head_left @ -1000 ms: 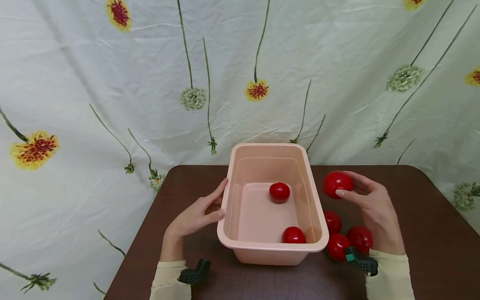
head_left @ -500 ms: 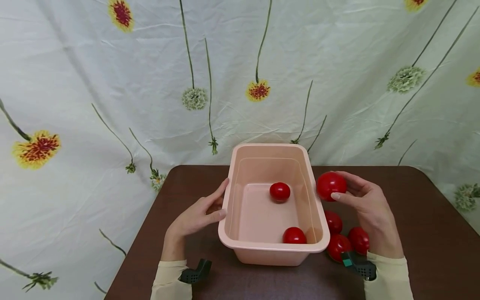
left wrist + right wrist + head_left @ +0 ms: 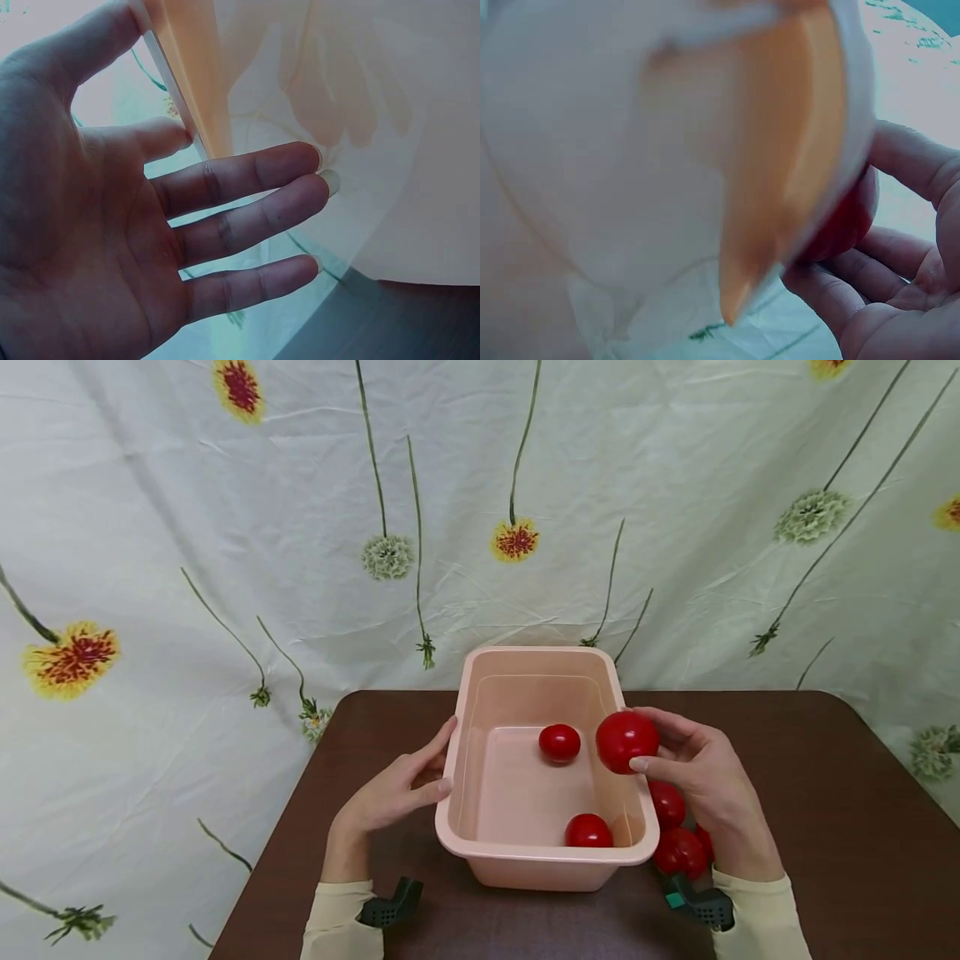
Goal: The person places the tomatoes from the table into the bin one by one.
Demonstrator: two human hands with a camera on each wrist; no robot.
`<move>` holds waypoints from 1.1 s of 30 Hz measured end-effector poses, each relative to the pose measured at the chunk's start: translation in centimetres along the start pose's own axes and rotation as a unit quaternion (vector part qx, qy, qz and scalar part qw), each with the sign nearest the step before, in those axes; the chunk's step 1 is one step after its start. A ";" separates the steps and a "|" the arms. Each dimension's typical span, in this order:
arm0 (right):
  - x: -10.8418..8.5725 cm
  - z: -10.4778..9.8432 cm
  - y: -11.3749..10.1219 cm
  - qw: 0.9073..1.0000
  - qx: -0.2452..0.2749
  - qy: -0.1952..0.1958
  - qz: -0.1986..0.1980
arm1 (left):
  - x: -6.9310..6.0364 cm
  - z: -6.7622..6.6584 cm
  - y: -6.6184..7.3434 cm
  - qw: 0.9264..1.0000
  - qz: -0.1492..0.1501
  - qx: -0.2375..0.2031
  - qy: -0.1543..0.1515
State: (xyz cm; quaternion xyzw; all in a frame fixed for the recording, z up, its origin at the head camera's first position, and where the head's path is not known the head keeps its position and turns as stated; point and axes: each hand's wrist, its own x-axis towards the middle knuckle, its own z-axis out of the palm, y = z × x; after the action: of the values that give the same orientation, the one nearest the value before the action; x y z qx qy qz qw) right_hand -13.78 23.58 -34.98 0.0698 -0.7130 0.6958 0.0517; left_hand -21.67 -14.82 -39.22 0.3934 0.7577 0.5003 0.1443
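My right hand holds a glossy, round red fruit, apple-like or tomato-like, between thumb and fingertips. The fruit is above the right rim of a pink plastic tub; in the right wrist view the tub's edge hides part of this fruit. Inside the tub lie two similar red fruits, one toward the back and one at the front right. My left hand touches the tub's left rim with thumb and index finger; its other fingers extend straight along the outside wall.
Beside the tub's right wall, more red fruits sit on the dark brown table, partly hidden by my right wrist. A flowered white cloth hangs behind the table.
My right hand has carried the red fruit leftward, from beside the tub to over its right rim. The left hand and the tub stay in place.
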 end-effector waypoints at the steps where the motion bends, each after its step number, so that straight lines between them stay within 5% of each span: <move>1: 0.0 0.2 -0.1 1.000 -0.001 -0.005 0.001 | 0.0 0.0 0.0 1.000 0.000 0.001 -0.001; 17: 0.0 2.8 -0.4 0.998 -0.036 -0.051 0.032 | 0.0 0.0 -0.3 1.000 0.007 0.013 0.005; 28: -0.1 3.2 -0.8 0.997 -0.058 -0.047 0.028 | 0.0 0.0 -0.2 1.000 0.015 0.003 0.000; 33: -0.2 2.6 -0.9 0.997 -0.065 -0.014 0.027 | -0.1 0.0 -0.2 1.000 0.007 0.006 0.004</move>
State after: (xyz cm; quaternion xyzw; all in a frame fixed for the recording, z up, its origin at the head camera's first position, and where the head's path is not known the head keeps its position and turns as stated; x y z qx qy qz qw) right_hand -13.38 21.00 -34.17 0.0569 -0.7592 0.6478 0.0279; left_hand -21.69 -14.92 -39.40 0.3978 0.7584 0.4982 0.1354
